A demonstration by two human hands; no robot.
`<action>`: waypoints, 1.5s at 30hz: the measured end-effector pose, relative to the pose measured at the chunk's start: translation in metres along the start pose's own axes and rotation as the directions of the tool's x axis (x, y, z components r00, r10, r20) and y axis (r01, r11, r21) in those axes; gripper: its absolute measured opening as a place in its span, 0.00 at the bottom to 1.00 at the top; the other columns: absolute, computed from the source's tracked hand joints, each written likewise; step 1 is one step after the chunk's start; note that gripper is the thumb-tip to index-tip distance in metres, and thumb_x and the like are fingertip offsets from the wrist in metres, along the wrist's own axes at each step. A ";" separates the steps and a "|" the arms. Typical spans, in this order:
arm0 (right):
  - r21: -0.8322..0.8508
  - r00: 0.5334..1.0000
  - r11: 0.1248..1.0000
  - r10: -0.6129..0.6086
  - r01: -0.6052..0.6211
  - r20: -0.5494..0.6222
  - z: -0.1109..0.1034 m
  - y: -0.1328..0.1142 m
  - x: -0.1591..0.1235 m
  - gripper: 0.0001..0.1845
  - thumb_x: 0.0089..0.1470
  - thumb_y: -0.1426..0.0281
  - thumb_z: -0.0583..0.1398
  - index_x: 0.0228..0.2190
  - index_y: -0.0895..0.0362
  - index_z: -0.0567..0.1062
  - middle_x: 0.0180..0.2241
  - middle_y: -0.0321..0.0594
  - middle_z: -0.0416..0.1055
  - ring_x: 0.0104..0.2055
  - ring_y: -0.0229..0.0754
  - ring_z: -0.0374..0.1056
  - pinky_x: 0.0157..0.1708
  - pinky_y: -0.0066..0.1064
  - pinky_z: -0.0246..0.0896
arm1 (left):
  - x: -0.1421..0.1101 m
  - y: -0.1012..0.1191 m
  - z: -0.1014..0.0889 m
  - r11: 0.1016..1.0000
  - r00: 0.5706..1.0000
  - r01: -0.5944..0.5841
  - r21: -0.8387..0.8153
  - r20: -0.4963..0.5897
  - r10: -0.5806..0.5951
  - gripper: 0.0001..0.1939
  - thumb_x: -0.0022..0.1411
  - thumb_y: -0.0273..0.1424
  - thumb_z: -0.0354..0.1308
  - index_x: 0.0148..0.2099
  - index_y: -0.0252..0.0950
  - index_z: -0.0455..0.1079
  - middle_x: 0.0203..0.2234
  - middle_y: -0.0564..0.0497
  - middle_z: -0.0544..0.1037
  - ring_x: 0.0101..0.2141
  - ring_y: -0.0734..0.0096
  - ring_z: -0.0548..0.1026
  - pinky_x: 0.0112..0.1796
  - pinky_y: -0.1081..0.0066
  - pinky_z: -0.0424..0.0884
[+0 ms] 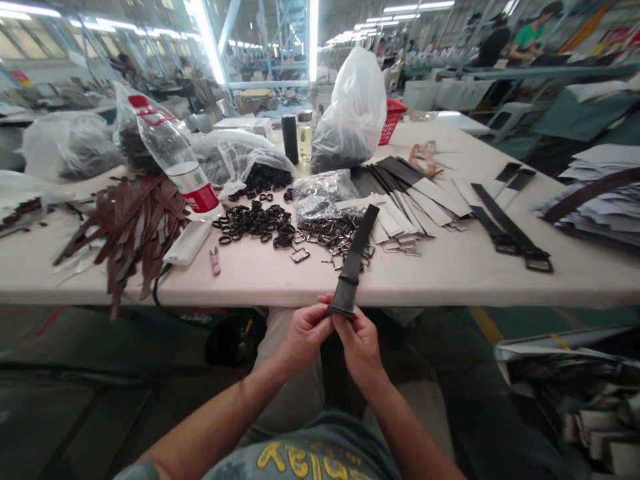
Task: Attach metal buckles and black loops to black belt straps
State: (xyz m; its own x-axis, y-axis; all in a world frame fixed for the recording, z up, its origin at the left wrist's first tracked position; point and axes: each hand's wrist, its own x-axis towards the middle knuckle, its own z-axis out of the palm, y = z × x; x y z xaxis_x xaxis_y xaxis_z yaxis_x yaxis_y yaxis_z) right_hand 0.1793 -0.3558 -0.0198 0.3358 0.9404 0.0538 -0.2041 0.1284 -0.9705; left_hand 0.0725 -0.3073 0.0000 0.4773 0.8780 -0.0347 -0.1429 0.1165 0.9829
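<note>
A black strap (356, 255) with a loop and a buckle at its near end points away from me over the table edge. My left hand (304, 333) and my right hand (359, 347) both pinch its near end, just below the front edge of the white table (450, 273). Beyond the strap lie a heap of metal buckles (334, 233) and a heap of black rings (253, 223).
Brown straps (130, 227) lie at the left beside a plastic bottle (175, 160) in a bag. Black and white strips (410, 193) fan out in the middle, finished straps (510, 230) lie right. Plastic bags (353, 113) stand behind. People work far back.
</note>
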 end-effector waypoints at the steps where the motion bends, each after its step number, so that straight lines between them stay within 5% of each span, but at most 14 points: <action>1: 0.035 0.999 0.999 0.019 -0.018 -0.036 0.001 -0.001 0.000 0.17 0.57 0.57 0.63 0.43 0.55 0.80 0.46 0.45 0.79 0.49 0.49 0.73 0.53 0.40 0.65 | 0.001 -0.001 0.002 1.000 1.000 0.010 -0.012 -0.003 -0.010 0.16 0.51 0.44 0.68 0.31 0.34 0.80 0.26 0.51 0.77 0.31 0.67 0.71 0.39 0.70 0.69; 8: 0.181 0.980 0.980 0.108 -0.077 -0.168 0.006 -0.001 0.007 0.19 0.59 0.56 0.61 0.37 0.59 0.81 0.37 0.45 0.81 0.40 0.47 0.76 0.44 0.36 0.69 | 0.009 -0.024 0.010 0.998 1.000 0.021 -0.061 -0.006 -0.021 0.19 0.52 0.46 0.67 0.30 0.33 0.78 0.27 0.52 0.75 0.30 0.71 0.69 0.36 0.72 0.68; 11: 0.169 0.973 0.982 0.118 -0.084 -0.198 0.001 0.001 0.012 0.19 0.58 0.56 0.61 0.37 0.59 0.81 0.36 0.45 0.81 0.38 0.47 0.76 0.39 0.35 0.71 | 0.013 -0.024 0.006 1.000 0.996 0.025 -0.003 0.083 -0.025 0.19 0.54 0.46 0.66 0.30 0.32 0.78 0.27 0.50 0.77 0.30 0.71 0.71 0.35 0.72 0.69; 15: 0.086 0.969 0.996 0.043 -0.022 -0.245 -0.015 -0.001 0.020 0.20 0.57 0.55 0.62 0.36 0.60 0.81 0.35 0.45 0.81 0.37 0.48 0.76 0.38 0.36 0.72 | 0.028 -0.007 -0.021 0.984 0.984 0.019 0.175 0.171 -0.050 0.21 0.59 0.46 0.60 0.32 0.32 0.78 0.26 0.47 0.79 0.29 0.70 0.74 0.35 0.72 0.70; 18: 0.017 0.967 0.999 -0.045 0.051 -0.250 -0.027 -0.007 0.023 0.18 0.57 0.57 0.63 0.34 0.60 0.81 0.34 0.45 0.80 0.36 0.47 0.77 0.38 0.36 0.73 | 0.049 0.012 -0.059 0.943 1.000 -0.014 0.333 0.018 0.009 0.19 0.60 0.45 0.59 0.32 0.33 0.77 0.25 0.48 0.80 0.27 0.70 0.75 0.33 0.72 0.71; 20: -0.018 0.973 0.996 -0.085 0.083 -0.214 -0.031 -0.013 0.020 0.17 0.58 0.57 0.62 0.35 0.59 0.80 0.33 0.44 0.80 0.33 0.46 0.77 0.34 0.35 0.75 | 0.066 0.023 -0.087 0.848 0.985 -0.041 0.529 -0.123 0.124 0.16 0.61 0.42 0.58 0.33 0.34 0.77 0.25 0.49 0.80 0.27 0.69 0.76 0.31 0.72 0.71; 23: -0.084 0.981 0.988 -0.142 0.132 -0.129 -0.031 -0.020 0.015 0.15 0.60 0.58 0.60 0.37 0.58 0.79 0.34 0.43 0.80 0.31 0.44 0.77 0.31 0.33 0.75 | 0.094 0.032 -0.121 0.570 0.914 0.020 0.822 -0.245 0.322 0.10 0.61 0.35 0.58 0.37 0.37 0.78 0.29 0.50 0.81 0.29 0.68 0.76 0.35 0.70 0.71; 29: -0.338 0.968 0.908 -0.249 0.248 0.042 -0.032 -0.022 0.016 0.14 0.63 0.62 0.57 0.38 0.57 0.78 0.31 0.41 0.79 0.30 0.42 0.77 0.28 0.29 0.74 | 0.134 0.028 -0.139 0.402 0.901 0.086 0.912 -0.243 0.359 0.13 0.53 0.27 0.65 0.43 0.38 0.78 0.35 0.46 0.80 0.36 0.62 0.76 0.42 0.66 0.69; 38: -0.560 0.876 0.674 -0.384 0.481 0.291 -0.032 -0.028 0.019 0.10 0.65 0.67 0.56 0.36 0.55 0.76 0.29 0.37 0.78 0.30 0.40 0.75 0.31 0.28 0.68 | 0.136 0.024 -0.142 0.298 0.900 0.129 0.946 -0.238 0.366 0.04 0.54 0.27 0.61 0.34 0.36 0.77 0.32 0.45 0.78 0.36 0.61 0.74 0.41 0.66 0.67; 45: -0.598 0.842 0.592 -0.389 0.540 0.374 -0.021 -0.031 0.022 0.13 0.65 0.64 0.54 0.37 0.57 0.76 0.29 0.43 0.78 0.31 0.44 0.75 0.31 0.30 0.67 | 0.132 0.023 -0.157 0.376 0.869 0.164 0.912 -0.314 0.383 0.12 0.59 0.38 0.59 0.29 0.37 0.76 0.28 0.47 0.79 0.32 0.64 0.74 0.37 0.68 0.66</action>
State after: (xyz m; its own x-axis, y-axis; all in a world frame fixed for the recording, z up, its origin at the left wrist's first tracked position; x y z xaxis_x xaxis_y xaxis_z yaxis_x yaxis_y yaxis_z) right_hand 0.2125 -0.3455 0.0064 0.0178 0.8593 0.5111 0.6106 0.3955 -0.6861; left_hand -0.0036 -0.1154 -0.0102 0.0877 0.9531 0.2896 0.8152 -0.2357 0.5291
